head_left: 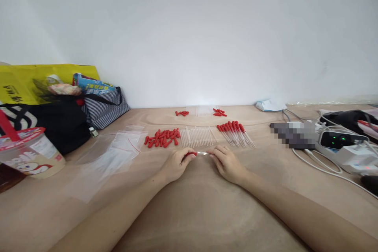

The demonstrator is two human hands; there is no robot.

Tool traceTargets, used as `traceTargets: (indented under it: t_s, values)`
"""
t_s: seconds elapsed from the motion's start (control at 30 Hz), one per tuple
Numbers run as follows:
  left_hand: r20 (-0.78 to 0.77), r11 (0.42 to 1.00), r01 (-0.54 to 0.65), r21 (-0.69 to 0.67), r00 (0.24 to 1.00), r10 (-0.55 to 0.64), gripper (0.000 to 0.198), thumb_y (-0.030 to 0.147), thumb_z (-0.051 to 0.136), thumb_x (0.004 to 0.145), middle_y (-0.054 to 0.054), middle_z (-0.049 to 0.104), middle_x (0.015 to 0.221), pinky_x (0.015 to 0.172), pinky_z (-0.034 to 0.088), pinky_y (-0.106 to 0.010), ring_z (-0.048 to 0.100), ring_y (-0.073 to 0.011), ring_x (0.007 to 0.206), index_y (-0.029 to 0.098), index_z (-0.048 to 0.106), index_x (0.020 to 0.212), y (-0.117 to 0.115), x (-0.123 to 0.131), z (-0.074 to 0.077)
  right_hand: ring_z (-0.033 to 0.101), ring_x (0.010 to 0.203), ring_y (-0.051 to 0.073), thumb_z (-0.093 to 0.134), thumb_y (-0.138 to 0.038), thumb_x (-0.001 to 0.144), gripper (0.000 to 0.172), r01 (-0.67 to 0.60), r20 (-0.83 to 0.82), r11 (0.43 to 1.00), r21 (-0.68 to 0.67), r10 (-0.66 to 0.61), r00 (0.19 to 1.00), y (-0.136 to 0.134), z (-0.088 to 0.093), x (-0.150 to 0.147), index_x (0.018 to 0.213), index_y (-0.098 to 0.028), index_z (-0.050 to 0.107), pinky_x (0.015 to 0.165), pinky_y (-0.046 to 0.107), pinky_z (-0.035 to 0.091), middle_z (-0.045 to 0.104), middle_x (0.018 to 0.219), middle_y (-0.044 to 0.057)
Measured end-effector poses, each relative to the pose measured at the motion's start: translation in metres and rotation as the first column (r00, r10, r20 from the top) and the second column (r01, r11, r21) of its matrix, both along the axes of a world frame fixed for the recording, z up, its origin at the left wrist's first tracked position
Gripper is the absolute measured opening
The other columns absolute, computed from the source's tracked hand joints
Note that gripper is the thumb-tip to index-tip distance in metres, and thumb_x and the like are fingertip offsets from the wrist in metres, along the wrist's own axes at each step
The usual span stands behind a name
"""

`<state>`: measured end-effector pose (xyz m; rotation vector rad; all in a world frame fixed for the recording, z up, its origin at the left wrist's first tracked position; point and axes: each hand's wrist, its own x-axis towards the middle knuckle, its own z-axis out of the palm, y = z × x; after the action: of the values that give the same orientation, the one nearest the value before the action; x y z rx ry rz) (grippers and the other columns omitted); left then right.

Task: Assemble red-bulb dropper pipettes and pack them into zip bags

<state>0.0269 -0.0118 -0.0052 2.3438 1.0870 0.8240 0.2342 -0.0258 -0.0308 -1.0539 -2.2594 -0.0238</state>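
My left hand (176,163) pinches a red rubber bulb (192,153) at one end of a clear glass tube (203,153). My right hand (226,162) pinches the tube's other end. Both hands rest on the wooden table (206,204). Just beyond them lie a heap of loose red bulbs (162,138), a row of bare glass tubes (197,136) and a row of droppers with red bulbs fitted (235,132). Farther back are two small groups of red bulbs (182,113) (219,112) either side of more clear tubes (204,110).
Clear zip bags (112,153) lie at left beside a black bag (56,122), a striped bag (103,108), a yellow bag (26,82) and a lidded drink cup (29,153). At right sit a white device with green lights (344,145), cables (321,165) and a face mask (270,105).
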Motion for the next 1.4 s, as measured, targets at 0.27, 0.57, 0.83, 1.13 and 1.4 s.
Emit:
traceTargets:
  t_s: [0.27,0.57,0.83,1.13,1.4]
  values:
    - [0.178,0.975,0.092,-0.201,0.982,-0.056,0.018,0.026,0.042,0.084,-0.002,0.061,0.077,0.068,0.044,-0.026,0.056,-0.0145,0.073,0.015,0.056,0.084,0.002,0.0,-0.006,0.048,0.067,0.014,0.037,-0.015,0.085,0.025,-0.049,0.003,0.999,0.025,0.048,0.999,-0.004,0.002,-0.003,0.101,-0.017,0.056,0.064,0.027,0.031,0.058,0.077,0.004]
    - [0.136,0.955,0.145,-0.26,0.984,-0.113,0.019,0.026,0.046,0.08,-0.001,0.059,0.066,0.058,0.043,-0.021,0.052,-0.0113,0.061,0.014,0.06,0.08,-0.001,-0.003,-0.005,0.046,0.06,0.011,0.037,-0.016,0.084,0.025,-0.133,0.132,0.988,0.082,0.122,0.984,0.0,0.006,0.004,0.095,-0.019,0.06,0.062,0.029,0.023,0.058,0.069,0.002]
    - [-0.006,0.986,0.081,-0.142,0.997,-0.083,0.019,0.026,0.047,0.08,0.0,0.063,0.067,0.057,0.04,-0.02,0.054,-0.0116,0.061,0.016,0.063,0.078,-0.007,0.0,0.0,0.039,0.053,0.01,0.039,-0.013,0.08,0.023,-0.101,0.191,0.978,0.183,0.065,0.979,-0.003,0.008,0.001,0.081,-0.017,0.061,0.062,0.03,0.019,0.055,0.063,0.0]
    - [-0.032,0.996,0.082,-0.042,0.996,-0.083,0.017,0.023,0.046,0.079,-0.001,0.064,0.071,0.059,0.04,-0.021,0.054,-0.0122,0.063,0.016,0.062,0.079,-0.008,0.001,0.0,0.044,0.06,0.012,0.035,-0.017,0.084,0.024,-0.134,0.09,0.987,0.085,0.127,0.988,-0.003,0.007,-0.01,0.078,-0.015,0.058,0.062,0.027,0.024,0.054,0.064,0.002]
    - [-0.06,0.994,0.112,-0.013,0.992,-0.113,0.017,0.022,0.047,0.08,-0.001,0.065,0.073,0.062,0.041,-0.022,0.056,-0.0131,0.065,0.017,0.062,0.08,-0.008,0.001,-0.001,0.048,0.061,0.012,0.034,-0.019,0.086,0.025,-0.186,0.09,0.982,0.04,0.182,0.979,0.002,0.005,-0.014,0.076,-0.016,0.058,0.062,0.026,0.026,0.055,0.063,0.002]
